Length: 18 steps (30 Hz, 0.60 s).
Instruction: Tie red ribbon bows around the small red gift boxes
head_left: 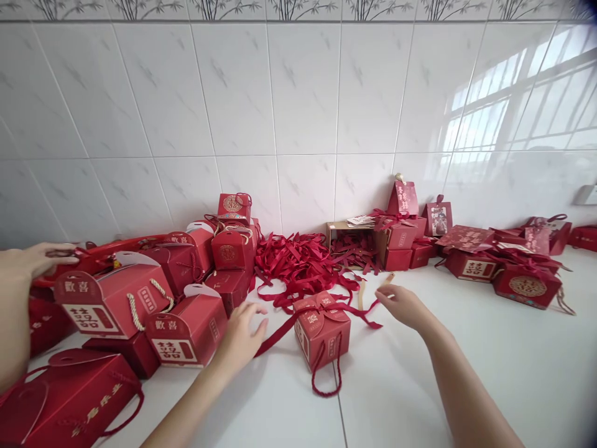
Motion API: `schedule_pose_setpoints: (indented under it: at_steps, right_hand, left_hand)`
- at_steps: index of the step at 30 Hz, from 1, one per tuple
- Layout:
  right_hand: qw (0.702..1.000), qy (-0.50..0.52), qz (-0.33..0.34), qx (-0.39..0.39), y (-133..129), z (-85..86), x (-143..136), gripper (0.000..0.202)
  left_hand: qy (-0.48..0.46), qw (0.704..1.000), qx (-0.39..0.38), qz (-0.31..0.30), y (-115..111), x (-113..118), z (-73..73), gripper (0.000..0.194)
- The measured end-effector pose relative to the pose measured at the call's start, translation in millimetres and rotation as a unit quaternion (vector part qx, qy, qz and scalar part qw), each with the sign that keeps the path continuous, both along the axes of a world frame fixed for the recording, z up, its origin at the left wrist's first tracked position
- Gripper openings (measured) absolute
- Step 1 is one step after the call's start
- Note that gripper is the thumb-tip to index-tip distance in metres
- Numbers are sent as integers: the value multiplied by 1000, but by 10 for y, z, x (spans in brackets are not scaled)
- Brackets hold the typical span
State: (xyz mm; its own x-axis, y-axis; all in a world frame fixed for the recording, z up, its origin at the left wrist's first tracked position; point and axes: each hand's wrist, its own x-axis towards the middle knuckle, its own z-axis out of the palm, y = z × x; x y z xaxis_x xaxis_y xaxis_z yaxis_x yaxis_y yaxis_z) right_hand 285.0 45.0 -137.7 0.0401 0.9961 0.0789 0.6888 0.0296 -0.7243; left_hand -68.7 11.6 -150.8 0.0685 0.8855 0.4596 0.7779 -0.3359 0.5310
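A small red gift box (326, 336) with gold print and a red rope handle sits in front of me. A dark red ribbon (281, 333) crosses its top, and its tails spread to both sides. My right hand (402, 306) pinches the right part of the ribbon between the fingertips. Left of the box, my left hand (242, 333) hovers with thumb and fingers apart, holding nothing. The ribbon's left tail runs down close to that hand, and its far end is hidden behind my wrist or forearm.
Red gift boxes (186, 330) crowd the left side, where another person's hand (40, 260) reaches in. A heap of red ribbons (298, 261) lies by the tiled wall. Beside it stands an open cardboard box (329, 236). More red boxes (527, 285) stand at the right.
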Motion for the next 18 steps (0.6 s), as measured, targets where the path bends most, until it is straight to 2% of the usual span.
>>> schedule_pose_setpoints:
  at_steps: [2,4,6,8,10,13,15,18]
  right_hand:
    - [998,15,60,22,41,90,-181,32]
    - [988,41,146,40,81,126,-358,39]
    - [967,83,232,59,107,92,-503,41]
    - [948,132,281,70,110,7,-603,43]
    - [938,177,293,47,87,-89,-661,46]
    - [928,238,284,-40,26,-172,-702,48]
    - [920,267,278,-75,-15,-171,-720,48]
    - [927,262,261,-66,-61,-124,-748,49]
  left_hand:
    - [-112,990,-72,-52,28,243,83,14]
    - [-184,971,-130,-82,54,458,147,21]
    - [-221,960,-148,-91,79,607,177,23]
    - [-249,952,-160,-84,106,684,177,23]
    - [-271,943,-179,-75,132,707,158,24]
    - [-288,931,-209,-76,158,696,126,24]
    - [-295,922,-238,-78,164,681,113,25]
    - [-293,911,-278,-82,160,656,109,27]
